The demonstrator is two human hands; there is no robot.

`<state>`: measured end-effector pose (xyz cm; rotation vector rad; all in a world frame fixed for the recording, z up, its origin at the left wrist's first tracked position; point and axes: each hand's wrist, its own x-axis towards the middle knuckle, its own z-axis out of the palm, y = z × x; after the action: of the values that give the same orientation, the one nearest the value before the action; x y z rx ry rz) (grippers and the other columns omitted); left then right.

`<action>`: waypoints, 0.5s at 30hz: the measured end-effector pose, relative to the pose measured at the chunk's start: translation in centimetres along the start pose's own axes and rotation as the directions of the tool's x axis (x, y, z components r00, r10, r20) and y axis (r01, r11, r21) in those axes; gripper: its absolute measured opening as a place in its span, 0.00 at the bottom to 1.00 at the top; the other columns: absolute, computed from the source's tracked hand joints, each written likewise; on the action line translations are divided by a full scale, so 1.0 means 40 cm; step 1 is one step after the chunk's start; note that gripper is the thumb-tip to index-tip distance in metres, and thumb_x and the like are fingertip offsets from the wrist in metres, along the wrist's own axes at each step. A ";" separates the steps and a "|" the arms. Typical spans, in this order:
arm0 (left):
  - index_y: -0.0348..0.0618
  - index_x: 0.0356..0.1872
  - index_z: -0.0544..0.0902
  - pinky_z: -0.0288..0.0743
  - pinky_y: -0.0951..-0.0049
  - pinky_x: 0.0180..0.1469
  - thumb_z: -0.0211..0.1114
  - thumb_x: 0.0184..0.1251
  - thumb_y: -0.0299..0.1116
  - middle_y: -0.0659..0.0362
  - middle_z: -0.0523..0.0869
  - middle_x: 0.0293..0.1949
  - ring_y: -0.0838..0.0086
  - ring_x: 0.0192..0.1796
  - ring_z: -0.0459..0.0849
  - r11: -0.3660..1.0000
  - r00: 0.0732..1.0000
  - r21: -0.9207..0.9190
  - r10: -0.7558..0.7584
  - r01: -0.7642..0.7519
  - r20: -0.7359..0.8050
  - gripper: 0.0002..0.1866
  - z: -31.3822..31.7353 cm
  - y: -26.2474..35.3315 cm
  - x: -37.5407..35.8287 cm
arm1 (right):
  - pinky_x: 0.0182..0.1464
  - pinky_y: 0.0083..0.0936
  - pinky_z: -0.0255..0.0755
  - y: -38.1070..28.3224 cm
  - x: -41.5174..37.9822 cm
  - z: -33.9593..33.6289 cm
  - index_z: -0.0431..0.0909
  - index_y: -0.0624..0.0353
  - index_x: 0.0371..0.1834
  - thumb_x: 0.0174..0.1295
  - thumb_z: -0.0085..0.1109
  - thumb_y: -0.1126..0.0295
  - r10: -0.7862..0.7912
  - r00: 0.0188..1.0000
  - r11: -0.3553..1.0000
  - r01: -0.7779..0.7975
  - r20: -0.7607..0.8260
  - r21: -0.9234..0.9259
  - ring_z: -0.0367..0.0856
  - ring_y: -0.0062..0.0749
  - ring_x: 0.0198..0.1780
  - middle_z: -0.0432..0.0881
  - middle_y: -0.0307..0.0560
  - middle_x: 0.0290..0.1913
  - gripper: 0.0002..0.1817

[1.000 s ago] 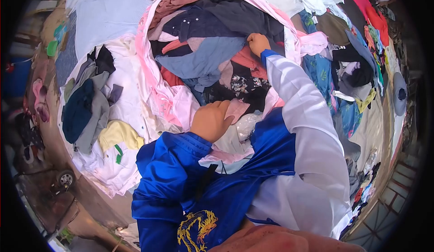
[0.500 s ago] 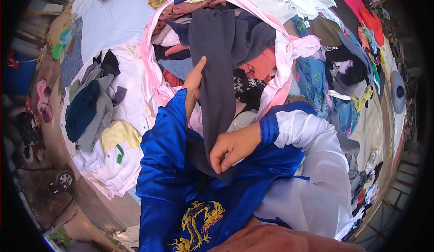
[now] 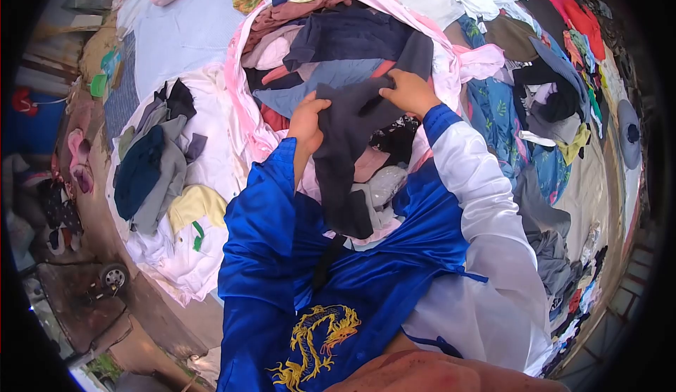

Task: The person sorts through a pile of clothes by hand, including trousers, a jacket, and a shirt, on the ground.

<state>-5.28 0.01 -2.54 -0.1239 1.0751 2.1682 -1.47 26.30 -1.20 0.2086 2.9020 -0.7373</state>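
I hold a dark grey garment (image 3: pixel 345 153) up over a heap of mixed clothes (image 3: pixel 338 47) wrapped in a pink sheet (image 3: pixel 246 110). My left hand (image 3: pixel 308 119) grips its left top edge. My right hand (image 3: pixel 408 91) grips its right top edge. The garment hangs down between my arms toward my blue and white jacket. Both sleeves cover part of the heap below.
A smaller pile of dark blue, grey and yellow clothes (image 3: pixel 151 174) lies on a white sheet (image 3: pixel 211 131) to the left. More clothes (image 3: pixel 549 110) are spread along the right. A pale blue sheet (image 3: pixel 183 33) lies at the back left. Pink sandals (image 3: pixel 77 156) sit at the far left.
My right hand moved from the garment's lower end up to its top edge. My left hand shifted slightly. The garment now hangs shorter, held by both hands at the top.
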 end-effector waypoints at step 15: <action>0.32 0.56 0.77 0.77 0.66 0.58 0.60 0.71 0.36 0.52 0.84 0.52 0.66 0.53 0.84 0.783 0.940 0.612 0.117 0.111 -0.320 0.20 0.006 -0.089 -0.093 | 0.63 0.27 0.71 -0.179 -0.040 0.127 0.68 0.61 0.69 0.75 0.49 0.51 -0.248 0.892 0.081 -0.369 0.377 0.926 0.76 0.27 0.60 0.75 0.44 0.64 0.29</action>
<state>-0.23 -0.40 -3.36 -0.1968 1.9476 1.7070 -0.60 17.44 -2.04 0.2250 1.3444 -2.2987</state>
